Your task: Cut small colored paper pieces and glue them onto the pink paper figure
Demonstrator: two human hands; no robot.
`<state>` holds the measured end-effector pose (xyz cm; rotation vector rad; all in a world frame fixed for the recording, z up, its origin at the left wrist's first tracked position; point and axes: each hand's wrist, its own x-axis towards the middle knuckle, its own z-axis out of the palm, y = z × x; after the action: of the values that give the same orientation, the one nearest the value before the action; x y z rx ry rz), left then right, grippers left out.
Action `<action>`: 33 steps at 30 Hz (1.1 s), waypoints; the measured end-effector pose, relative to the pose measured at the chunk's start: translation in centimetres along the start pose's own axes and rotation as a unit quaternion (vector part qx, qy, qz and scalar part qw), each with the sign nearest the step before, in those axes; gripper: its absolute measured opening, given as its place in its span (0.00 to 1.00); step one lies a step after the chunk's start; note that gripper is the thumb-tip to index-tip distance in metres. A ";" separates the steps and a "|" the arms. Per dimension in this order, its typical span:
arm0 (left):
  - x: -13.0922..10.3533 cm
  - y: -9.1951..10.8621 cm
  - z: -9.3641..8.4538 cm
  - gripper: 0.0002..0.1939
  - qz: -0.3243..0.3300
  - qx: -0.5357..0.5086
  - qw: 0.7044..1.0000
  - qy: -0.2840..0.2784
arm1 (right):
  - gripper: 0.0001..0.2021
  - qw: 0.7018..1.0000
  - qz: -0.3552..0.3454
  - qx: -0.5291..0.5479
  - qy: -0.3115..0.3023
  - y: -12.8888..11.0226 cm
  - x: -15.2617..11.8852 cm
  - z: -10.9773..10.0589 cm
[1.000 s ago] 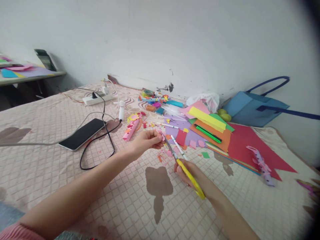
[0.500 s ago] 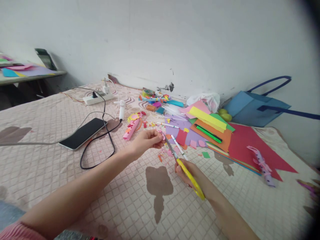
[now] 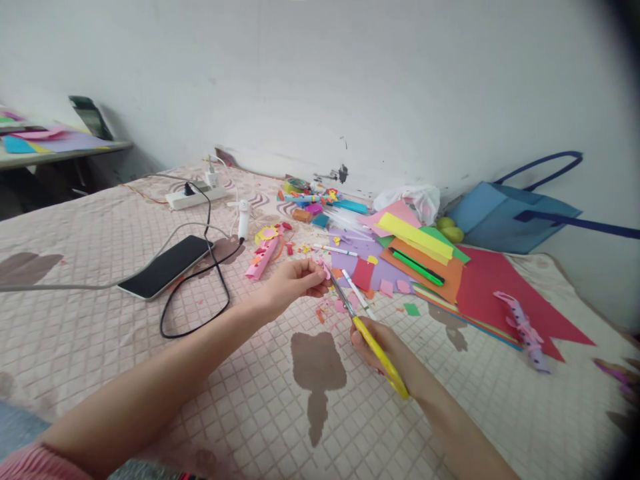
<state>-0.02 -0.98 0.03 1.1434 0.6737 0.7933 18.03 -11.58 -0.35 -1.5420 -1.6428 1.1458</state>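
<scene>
My right hand (image 3: 383, 350) is closed on the yellow handles of a pair of scissors (image 3: 379, 355), whose blades point up and left. Their tips meet a small pink paper piece (image 3: 326, 270) pinched between the thumb and fingers of my left hand (image 3: 297, 287). Just past the blades lie a white marker (image 3: 357, 293) and small paper scraps (image 3: 321, 313). A rolled pink paper tube (image 3: 263, 259) with cut shapes around it rests to the left of my left hand. The far edge of the held piece is partly hidden by my fingers.
At left, a tablet-like black device (image 3: 167, 268) lies among cables near a power strip (image 3: 196, 197). Purple, orange and red paper sheets (image 3: 505, 293), green pens (image 3: 417, 267) and a decorated purple roll (image 3: 525, 333) lie right. A blue bag (image 3: 515, 217) stands by the wall.
Almost nothing differs. Both hands, the scissors and the pink paper piece stay in nearly the same place, with only a very slight shift of the scissors' handles.
</scene>
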 end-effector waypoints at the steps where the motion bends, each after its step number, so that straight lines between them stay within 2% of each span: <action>1: 0.0 0.0 0.0 0.13 0.001 0.001 1.000 -0.002 | 0.18 1.000 0.002 0.004 -0.005 -0.1 0.0 0.0; 9: 0.0 -0.1 -0.1 0.13 -0.001 0.006 1.000 -0.015 | 0.14 0.999 0.027 0.010 -0.013 0.3 0.0 0.1; 16: 0.4 0.7 -0.9 0.12 0.059 0.066 0.995 0.048 | 0.16 0.999 0.031 0.006 -0.029 -0.2 -0.1 -0.1; 22: 0.2 1.7 -1.2 0.09 0.080 0.130 0.988 0.018 | 0.16 0.999 0.025 -0.002 -0.033 0.2 -0.1 -0.1; 27: 0.3 1.4 -1.3 0.10 0.097 0.141 0.984 0.047 | 0.14 0.999 0.025 -0.035 -0.027 0.8 -0.2 -0.1; 33: 0.4 1.4 -1.4 0.11 0.114 0.194 0.974 0.019 | 0.14 0.998 0.017 -0.047 -0.040 1.1 -0.1 -0.1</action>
<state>-1.22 0.38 0.97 1.5859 0.7587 0.9015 18.63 -11.76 -1.26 -1.6071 -1.7510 1.1785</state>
